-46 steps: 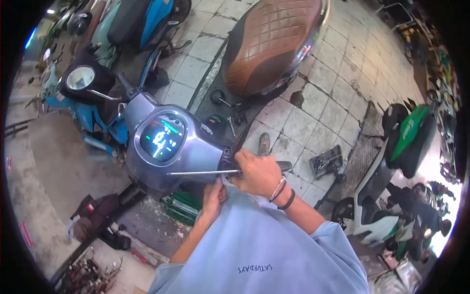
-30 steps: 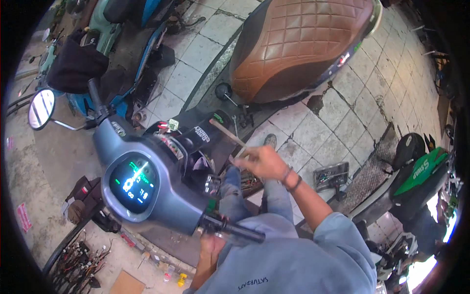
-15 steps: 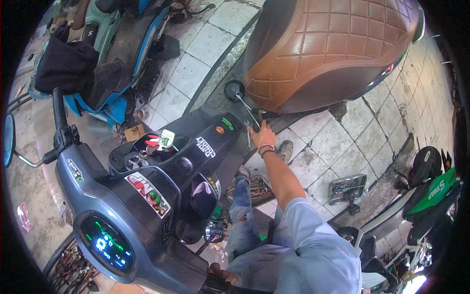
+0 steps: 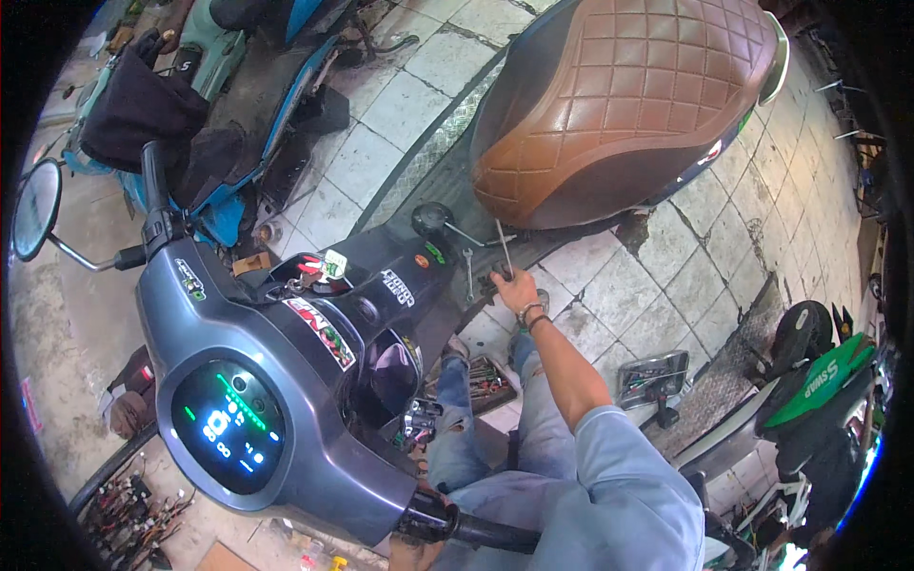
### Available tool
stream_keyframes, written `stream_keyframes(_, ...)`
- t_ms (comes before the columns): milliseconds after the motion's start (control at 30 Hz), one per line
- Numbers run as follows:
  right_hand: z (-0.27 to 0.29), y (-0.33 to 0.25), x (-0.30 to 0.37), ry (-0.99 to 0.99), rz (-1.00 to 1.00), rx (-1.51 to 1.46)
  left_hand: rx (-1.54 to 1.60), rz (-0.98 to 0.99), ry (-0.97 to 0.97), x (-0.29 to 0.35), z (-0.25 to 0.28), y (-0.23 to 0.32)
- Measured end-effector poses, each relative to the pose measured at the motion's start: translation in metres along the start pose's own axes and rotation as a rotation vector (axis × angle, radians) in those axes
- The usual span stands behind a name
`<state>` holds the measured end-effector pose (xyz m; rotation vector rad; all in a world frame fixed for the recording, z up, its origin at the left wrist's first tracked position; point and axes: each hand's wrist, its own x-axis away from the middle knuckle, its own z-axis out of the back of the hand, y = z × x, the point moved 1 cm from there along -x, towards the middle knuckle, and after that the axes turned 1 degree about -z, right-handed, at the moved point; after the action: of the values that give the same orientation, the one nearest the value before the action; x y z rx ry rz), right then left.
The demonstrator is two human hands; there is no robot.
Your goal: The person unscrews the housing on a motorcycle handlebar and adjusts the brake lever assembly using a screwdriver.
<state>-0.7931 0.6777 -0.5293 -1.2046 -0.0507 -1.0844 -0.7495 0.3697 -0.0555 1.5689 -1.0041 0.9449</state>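
My right hand (image 4: 517,291) is closed around the dark handle of what looks like a screwdriver (image 4: 506,246), its thin metal shaft pointing toward the scooter's brown seat (image 4: 628,105). Just left of that hand, a combination wrench (image 4: 468,274) lies on the dark scooter footboard. A round black mirror (image 4: 432,221) with a metal stem rests beside the wrench. At the lower edge, my left hand (image 4: 417,554) is by the right handlebar grip (image 4: 490,531), mostly hidden below the bar, so its fingers cannot be made out.
The scooter's lit round display (image 4: 228,425) and left mirror (image 4: 36,209) stand at the left. An open tray of tools (image 4: 490,385) sits near my feet. A rectangular mirror (image 4: 653,379) lies on the tiles. Another scooter (image 4: 276,105) is parked at upper left, a white-green one (image 4: 819,381) at right.
My right hand has drawn back from the footboard and now grips the screwdriver. The handlebar and display sit differently in view, and my left hand appears lower, beneath the bar.
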Motion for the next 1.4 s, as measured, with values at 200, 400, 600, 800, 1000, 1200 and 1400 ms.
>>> stream_keyframes(200, 0.047, -0.024, 0.049, -0.15, -0.07, -0.101, 0.056, -0.144, -0.203, -0.018, -0.009, -0.006)
stream_keyframes(400, 0.121, -0.053, 0.137, -0.509, -0.306, -0.19, 0.084, -0.183, -0.319, -0.042, 0.015, -0.019)
stream_keyframes(600, 0.246, -0.143, 0.251, -0.417, -0.157, -0.244, -0.019, -0.123, -0.203, -0.063, 0.009, -0.006)
stream_keyframes(800, 0.313, -0.226, 0.287, -0.309, 0.079, -0.539, -0.02, -0.128, -0.47, -0.065, -0.024, 0.019)
stream_keyframes(1000, 0.312, -0.247, 0.275, -0.262, 0.164, -0.535, -0.126, -0.186, -0.31, -0.048, -0.039, 0.024)
stream_keyframes(1200, 0.222, -0.137, 0.245, 0.031, 0.2, -0.395, -0.092, -0.221, -0.254, -0.047, -0.047, 0.02)
stream_keyframes(1400, 0.229, -0.185, 0.282, -0.19, -0.12, -0.598, -0.115, -0.24, -0.291, -0.044, -0.042, 0.024)
